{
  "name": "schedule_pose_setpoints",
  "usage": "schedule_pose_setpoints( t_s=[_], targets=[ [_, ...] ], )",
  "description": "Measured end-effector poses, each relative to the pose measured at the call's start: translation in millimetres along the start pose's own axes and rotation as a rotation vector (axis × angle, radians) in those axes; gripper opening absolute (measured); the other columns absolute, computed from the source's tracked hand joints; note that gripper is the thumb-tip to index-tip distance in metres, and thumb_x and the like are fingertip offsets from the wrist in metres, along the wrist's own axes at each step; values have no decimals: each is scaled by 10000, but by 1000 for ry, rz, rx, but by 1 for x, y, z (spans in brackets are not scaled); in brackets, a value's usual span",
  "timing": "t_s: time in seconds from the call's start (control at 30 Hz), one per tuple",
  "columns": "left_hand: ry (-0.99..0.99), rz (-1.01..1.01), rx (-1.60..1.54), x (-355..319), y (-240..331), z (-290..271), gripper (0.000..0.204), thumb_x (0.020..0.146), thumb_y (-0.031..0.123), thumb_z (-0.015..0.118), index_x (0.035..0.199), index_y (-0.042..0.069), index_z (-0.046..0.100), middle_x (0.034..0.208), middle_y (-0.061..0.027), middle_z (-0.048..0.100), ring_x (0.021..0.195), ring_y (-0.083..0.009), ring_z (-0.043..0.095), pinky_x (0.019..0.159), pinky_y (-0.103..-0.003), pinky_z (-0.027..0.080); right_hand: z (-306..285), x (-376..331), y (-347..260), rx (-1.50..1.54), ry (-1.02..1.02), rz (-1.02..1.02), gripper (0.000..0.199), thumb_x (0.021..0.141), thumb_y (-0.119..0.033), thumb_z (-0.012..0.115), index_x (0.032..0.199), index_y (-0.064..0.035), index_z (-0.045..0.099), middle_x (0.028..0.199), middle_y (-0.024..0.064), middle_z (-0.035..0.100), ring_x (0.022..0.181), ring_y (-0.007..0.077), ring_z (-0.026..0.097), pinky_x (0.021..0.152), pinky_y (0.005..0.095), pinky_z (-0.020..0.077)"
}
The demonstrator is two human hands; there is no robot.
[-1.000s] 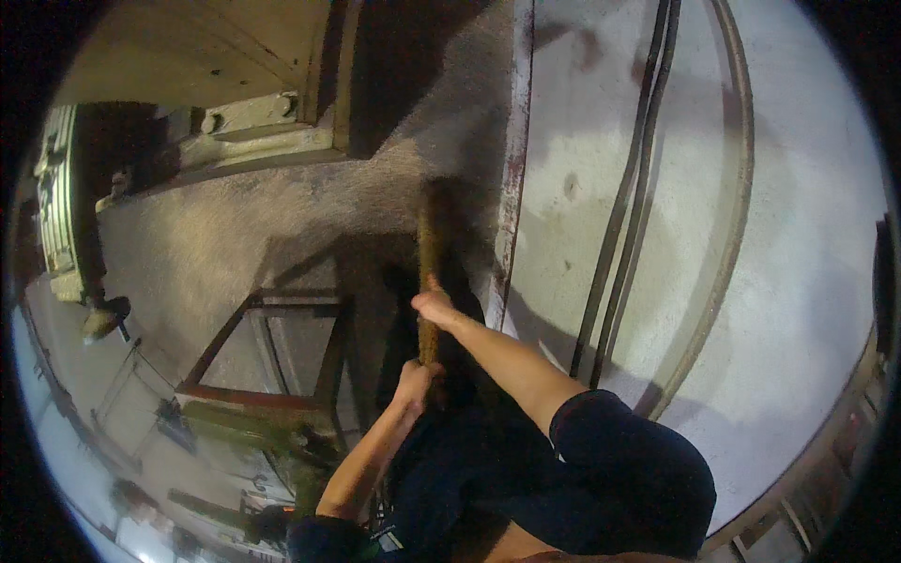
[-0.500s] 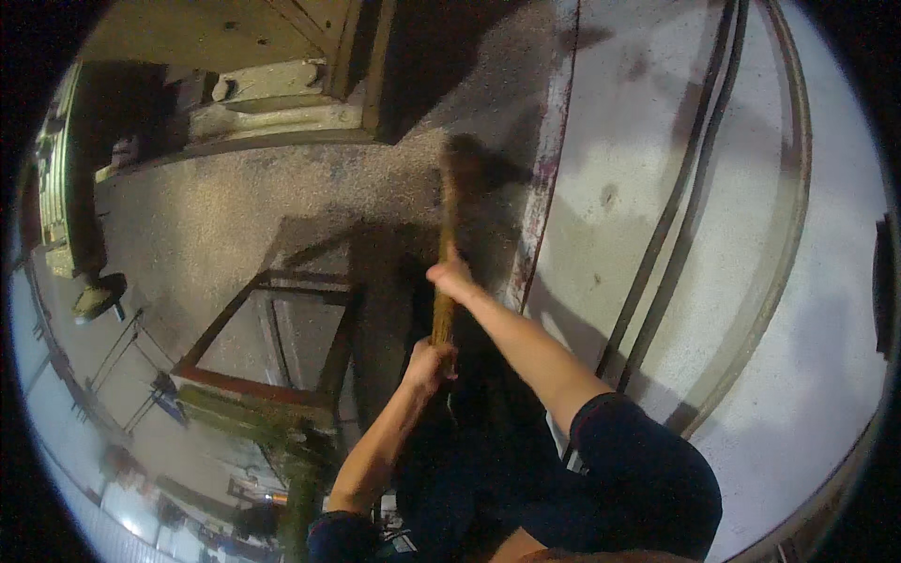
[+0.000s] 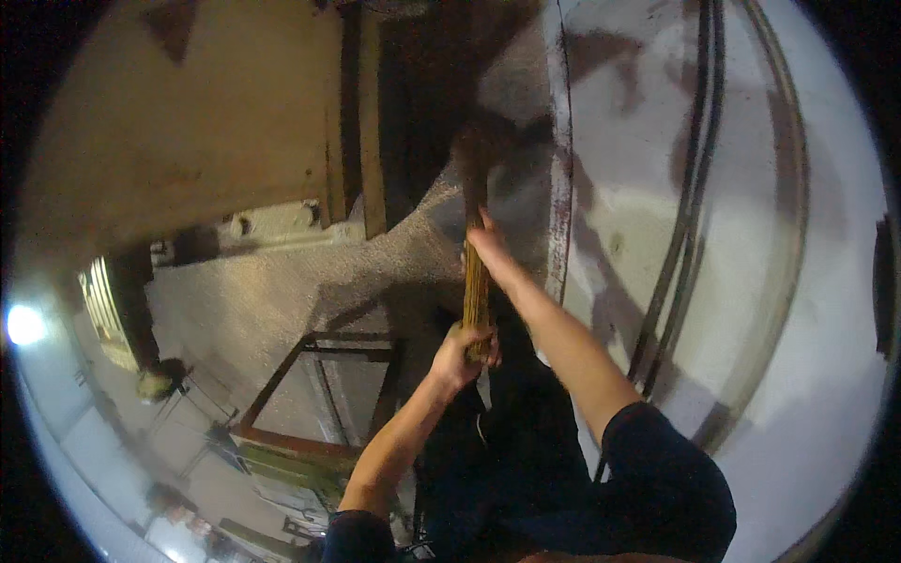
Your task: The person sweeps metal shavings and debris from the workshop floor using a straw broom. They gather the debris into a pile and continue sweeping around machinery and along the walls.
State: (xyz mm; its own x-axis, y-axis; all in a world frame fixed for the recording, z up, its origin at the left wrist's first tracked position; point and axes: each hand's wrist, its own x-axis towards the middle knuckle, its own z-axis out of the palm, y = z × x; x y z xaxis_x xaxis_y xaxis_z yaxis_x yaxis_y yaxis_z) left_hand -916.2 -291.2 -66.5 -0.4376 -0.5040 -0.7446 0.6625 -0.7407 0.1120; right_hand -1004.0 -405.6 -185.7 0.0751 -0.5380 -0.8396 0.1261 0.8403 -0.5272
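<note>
I grip a broom (image 3: 476, 291) with a yellowish, ribbed handle that looks like bundled stalks. It points away from me, and its far end is dark and blurred over the shadowed floor near the foot of the wall. My left hand (image 3: 460, 352) is wrapped round the near end of the handle. Farther up, my right hand (image 3: 483, 239) is closed on the same handle, the arm reaching forward. Shadow hides whether the broom's tip touches the floor.
A large brownish machine (image 3: 188, 141) fills the upper left. Below it stands an open metal frame (image 3: 282, 385), left of my arms. A pale wall (image 3: 610, 235) with dark pipes (image 3: 690, 206) runs along the right. A round handwheel (image 3: 160, 380) juts out at the left.
The view has shifted, so the machine and metal frame appear lower. Both hands and the broom now lie a little farther right in view. Both grips are kept.
</note>
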Motion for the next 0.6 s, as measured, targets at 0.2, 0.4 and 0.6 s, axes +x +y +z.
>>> schedule_pose_setpoints(
  t_s=[0.2, 0.4, 0.6],
  targets=[
    [10, 68, 9, 156, 51, -17, 171, 712, 151, 527, 826, 39, 465, 659, -57, 489, 523, -178, 480, 555, -346, 415, 1, 174, -58, -721, -32, -532, 659, 646, -147, 617, 1253, -104, 365, 1017, 222, 550, 845, 304, 580, 710, 348, 470],
    [115, -20, -73, 168, 15, -59, 126, 690, 111, 534, 763, 28, 475, 634, -74, 497, 517, -197, 469, 536, -346, 401, -4, 192, 6, -942, -9, -97, 715, 655, -161, 575, 1301, -86, 278, 1019, 250, 543, 895, 351, 563, 737, 375, 471],
    [453, -284, -226, -3, -85, -23, 149, 664, 107, 564, 766, 30, 486, 614, -82, 494, 523, -204, 488, 525, -311, 413, -5, -14, 82, -862, -238, 254, 867, 651, -130, 545, 1364, -184, 56, 969, 255, 550, 849, 351, 566, 726, 380, 453]
  ],
)
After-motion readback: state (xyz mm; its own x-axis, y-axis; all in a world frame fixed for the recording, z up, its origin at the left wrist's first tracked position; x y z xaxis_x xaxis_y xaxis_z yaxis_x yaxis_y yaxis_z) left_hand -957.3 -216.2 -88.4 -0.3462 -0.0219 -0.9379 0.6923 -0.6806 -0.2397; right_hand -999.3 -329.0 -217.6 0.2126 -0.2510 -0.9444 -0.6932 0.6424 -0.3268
